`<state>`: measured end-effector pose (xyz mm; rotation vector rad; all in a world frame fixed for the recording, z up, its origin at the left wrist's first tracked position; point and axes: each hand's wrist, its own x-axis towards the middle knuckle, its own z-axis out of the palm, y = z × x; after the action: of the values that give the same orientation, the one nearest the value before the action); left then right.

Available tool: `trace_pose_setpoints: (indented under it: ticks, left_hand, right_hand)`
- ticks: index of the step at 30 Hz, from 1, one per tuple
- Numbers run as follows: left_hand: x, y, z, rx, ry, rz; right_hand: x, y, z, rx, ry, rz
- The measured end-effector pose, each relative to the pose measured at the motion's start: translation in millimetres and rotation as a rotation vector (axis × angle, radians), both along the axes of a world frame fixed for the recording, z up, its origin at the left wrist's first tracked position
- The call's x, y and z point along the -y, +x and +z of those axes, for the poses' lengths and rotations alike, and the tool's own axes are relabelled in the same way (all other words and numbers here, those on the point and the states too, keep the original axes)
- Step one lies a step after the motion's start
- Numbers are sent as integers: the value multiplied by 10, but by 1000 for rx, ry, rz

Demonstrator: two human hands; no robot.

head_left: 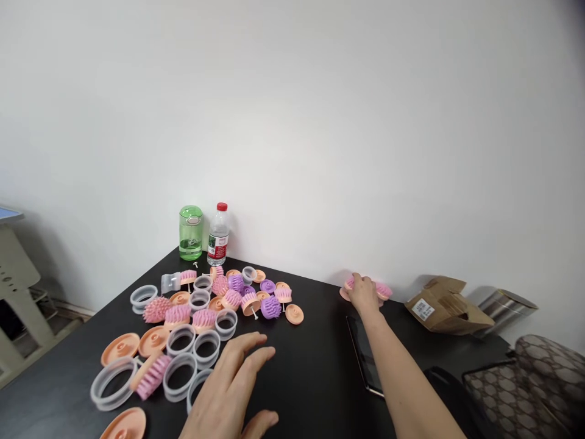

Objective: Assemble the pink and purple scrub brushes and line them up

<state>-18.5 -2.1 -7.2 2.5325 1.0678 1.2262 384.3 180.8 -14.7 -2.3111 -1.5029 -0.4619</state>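
My left hand (235, 387) hovers over the front of the black table, fingers spread, holding nothing. Just left of it lie clear plastic rings (180, 377) and a pink bristled brush head with an orange base (153, 377). My right hand (364, 294) reaches to the wall, its fingers curled down around a pink scalp brush (349, 284); the fingertips are partly hidden. Another pink scalp brush (382, 291) stands directly to the right of that hand. Further left are purple bristled heads (271, 307) and round orange discs (294, 314).
By the wall at the left stand a green water bottle (191, 235) and a red-capped bottle (218, 236). A phone (364, 356) lies beside my right forearm. An open cardboard box (445, 308), a metallic cylinder (507, 310) and a patterned bag (543, 384) are at the right.
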Motion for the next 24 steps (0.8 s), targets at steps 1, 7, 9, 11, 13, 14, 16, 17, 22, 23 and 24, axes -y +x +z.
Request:
trace_pose_setpoints:
  ticks: [1,7,9,11,13,14,16,17,22,23,24]
  left_hand:
    - [-4,-6,4,2,4,-2]
    - [75,16,82,72,-49,21]
    - [99,21,118,90,-74,32]
    - [94,14,152,100,-86,41]
    - [56,-6,181,127,-81,61]
    - [27,-21,194,149,-75,77]
    - [-39,-57,219,205,-74,108]
    - [-71,-78,232,239,-77,125]
    - [-164,-172,303,374,-117,178]
    - [-169,-184,315,393,-128,188]
    - [-171,-194,326,415,-137,198]
  right_hand:
    - [-2,2,-11,7,13,-1]
    - [153,-166,11,17,97,120]
    - [252,-340,31,7,100,236]
    - [373,-581,30,-13,83,378]
    - [512,-859,-2,-37,58,518]
    - [585,-999,-30,-47,44,578]
    - [727,-1252,-98,-63,18,665]
    - [792,-1359,-134,-69,9,690]
    - [1023,-1707,-263,-76,38,740]
    - [1049,-1758,-272,-71,53,757]
    - [1066,-1809,-277,-65,68,776]
